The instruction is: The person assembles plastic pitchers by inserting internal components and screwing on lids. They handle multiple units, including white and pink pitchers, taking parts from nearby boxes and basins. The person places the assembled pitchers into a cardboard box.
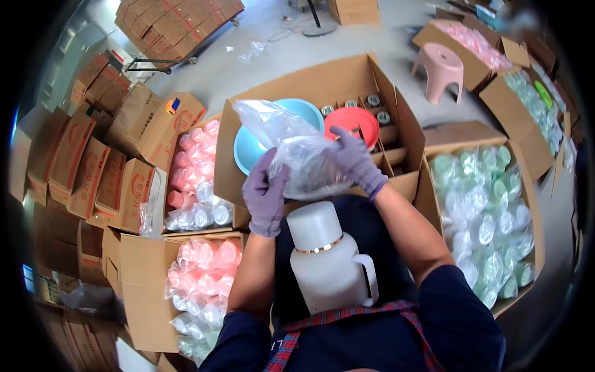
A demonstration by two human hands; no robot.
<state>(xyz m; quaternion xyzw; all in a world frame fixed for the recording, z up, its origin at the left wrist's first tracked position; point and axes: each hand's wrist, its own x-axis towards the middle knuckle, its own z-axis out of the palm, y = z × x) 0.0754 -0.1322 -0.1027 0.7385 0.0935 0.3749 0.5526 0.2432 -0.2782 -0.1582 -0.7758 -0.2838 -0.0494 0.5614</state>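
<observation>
Head cam looking straight down: both hands in purple gloves are up on a clear plastic bag [297, 155], held above the lap. The left hand [265, 192] is closed on the bag's lower left edge, and the right hand [354, 160] pinches its right side with fingers half spread. A white thermos jug [328, 260] with a gold band and a handle rests on the dark apron just below the bag (not touched by either hand). Behind sits an open cardboard box [384, 93] holding a blue basin [248, 152] and a red basin [359, 121].
</observation>
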